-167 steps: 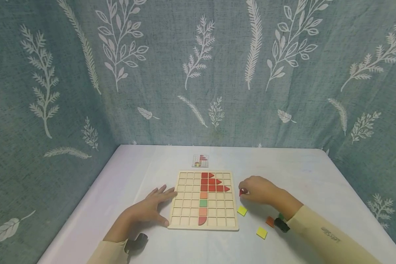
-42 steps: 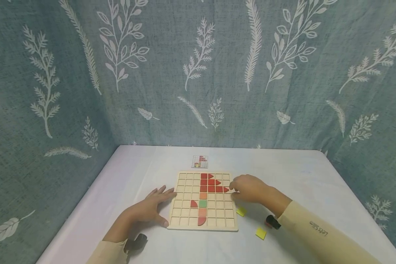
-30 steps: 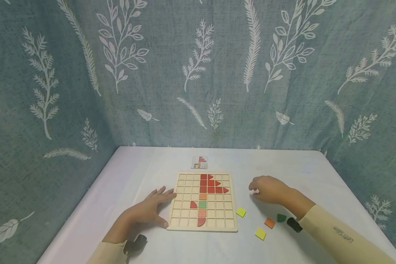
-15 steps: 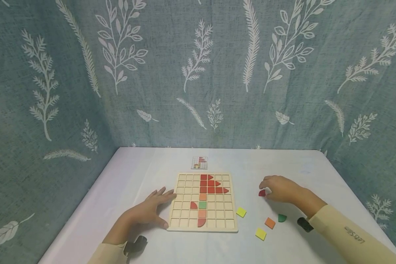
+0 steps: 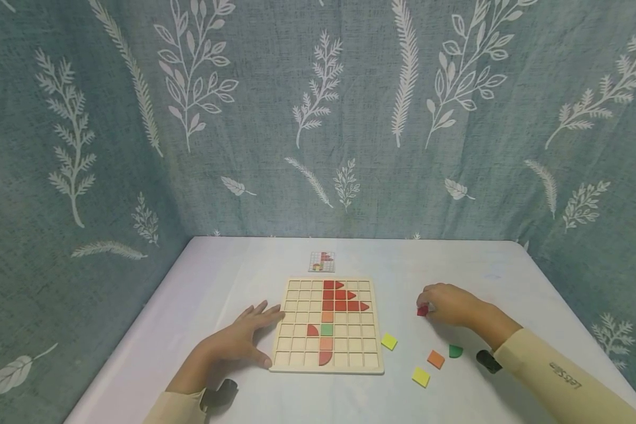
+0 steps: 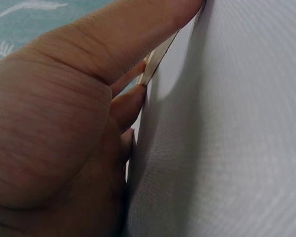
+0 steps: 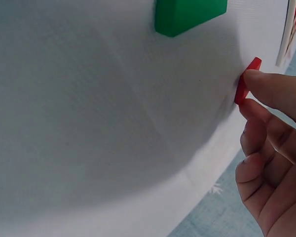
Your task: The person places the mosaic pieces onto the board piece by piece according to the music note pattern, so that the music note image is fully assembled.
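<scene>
My right hand [image 5: 450, 305] pinches a red quarter-circle tile [image 5: 422, 310] between thumb and fingertips, to the right of the board. In the right wrist view the red tile stands tilted on edge, close over the cloth. Spread fingers and thumb of my left hand [image 5: 238, 337] rest along the left edge of the wooden grid board [image 5: 357, 344]. On the board, red tiles [image 5: 328, 306] form a stepped flag above a column of orange, green, orange and red. Another red quarter-circle tile [image 5: 312, 330] sits left of the green square [image 5: 326, 330].
A small pattern card [image 5: 322, 262] lies behind the board. Loose on the white cloth to the right are two yellow squares [image 5: 389, 341], an orange square [image 5: 436, 360] and a green rounded tile [image 5: 456, 351]. A patterned curtain [image 5: 318, 118] hangs behind the table.
A red quarter-circle tile has come onto the board left of the green square. My right hand has moved right, away from the board, and taken hold of another red tile. My left hand stays put.
</scene>
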The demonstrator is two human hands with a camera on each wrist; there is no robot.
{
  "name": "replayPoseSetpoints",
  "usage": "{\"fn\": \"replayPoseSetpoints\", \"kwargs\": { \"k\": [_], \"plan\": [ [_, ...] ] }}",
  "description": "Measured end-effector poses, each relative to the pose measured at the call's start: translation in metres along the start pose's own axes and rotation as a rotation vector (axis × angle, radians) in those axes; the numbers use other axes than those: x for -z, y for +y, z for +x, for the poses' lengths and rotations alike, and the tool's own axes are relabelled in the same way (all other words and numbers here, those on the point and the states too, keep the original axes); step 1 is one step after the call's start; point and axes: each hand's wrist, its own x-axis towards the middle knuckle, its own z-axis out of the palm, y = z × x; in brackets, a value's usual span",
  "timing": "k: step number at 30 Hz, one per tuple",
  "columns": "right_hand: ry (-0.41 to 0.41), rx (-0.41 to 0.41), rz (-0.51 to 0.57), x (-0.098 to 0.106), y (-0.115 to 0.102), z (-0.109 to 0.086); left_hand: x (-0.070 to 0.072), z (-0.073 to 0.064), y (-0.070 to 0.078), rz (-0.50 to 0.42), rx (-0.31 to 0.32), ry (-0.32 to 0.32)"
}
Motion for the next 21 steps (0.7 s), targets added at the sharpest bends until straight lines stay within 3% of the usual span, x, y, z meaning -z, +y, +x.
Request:
{"fn": "replayPoseSetpoints", "kwargs": {
  "k": [10, 16, 21],
  "plan": [
    [-0.035, -0.038, 0.002, 0.004, -0.002, 0.004, 0.000, 0.000, 0.000, 0.012, 0.019, 0.001],
    [-0.015, 0.039, -0.031, 0.007, -0.003, 0.008, 0.000, 0.000, 0.000, 0.013, -0.001, 0.003],
    [0.011, 0.079, -0.048, 0.009, -0.016, 0.011, 0.000, -0.001, -0.001, 0.011, -0.007, 0.004]
  ]
}}
